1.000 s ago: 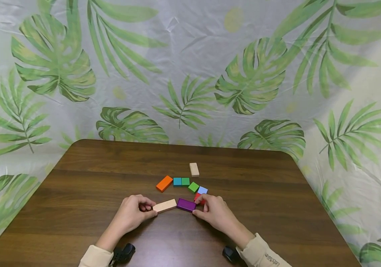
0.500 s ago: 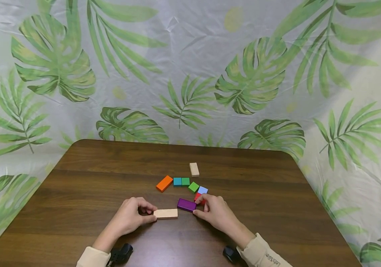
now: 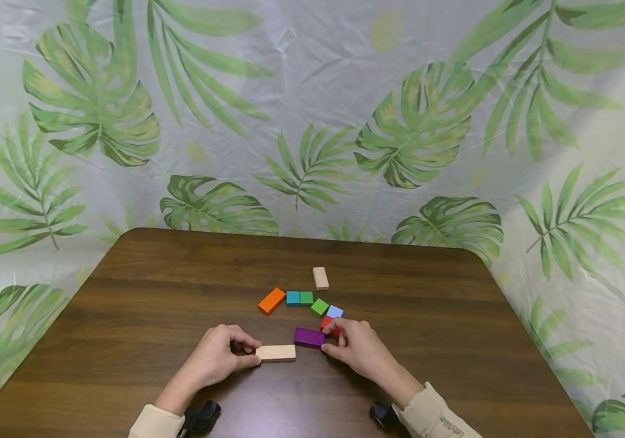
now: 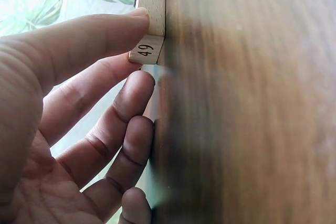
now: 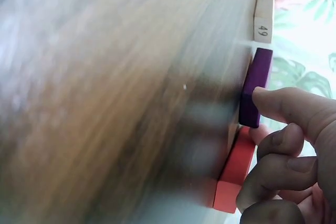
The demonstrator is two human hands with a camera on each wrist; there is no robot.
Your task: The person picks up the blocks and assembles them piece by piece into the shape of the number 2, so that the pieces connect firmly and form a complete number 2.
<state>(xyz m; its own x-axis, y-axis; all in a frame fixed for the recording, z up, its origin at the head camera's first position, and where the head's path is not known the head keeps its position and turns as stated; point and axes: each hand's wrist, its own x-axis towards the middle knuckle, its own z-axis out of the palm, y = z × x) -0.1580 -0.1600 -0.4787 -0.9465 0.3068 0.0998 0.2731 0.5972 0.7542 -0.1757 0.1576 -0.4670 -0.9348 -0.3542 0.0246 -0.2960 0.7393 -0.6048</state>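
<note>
My left hand (image 3: 221,359) pinches the left end of a plain wooden block (image 3: 276,353) between thumb and index finger. The number 49 is printed on that block's end face, as the left wrist view shows. My right hand (image 3: 360,350) pinches the right end of a purple block (image 3: 309,337), thumb on its near side. Both blocks lie flat, the purple one just beyond the wooden one's right end. Behind the purple block, a red block (image 5: 234,169) sits partly hidden by my right fingers in the head view.
An orange block (image 3: 272,301), a blue block (image 3: 293,298), a green block (image 3: 306,297), a lighter green block (image 3: 319,307) and a light blue block (image 3: 335,311) curve round behind. Another plain block (image 3: 320,278) lies farther back on the brown table (image 3: 181,292).
The wooden block in my left hand has swung from slanting to nearly level, its right end coming toward me. The purple block has turned slightly in my right hand.
</note>
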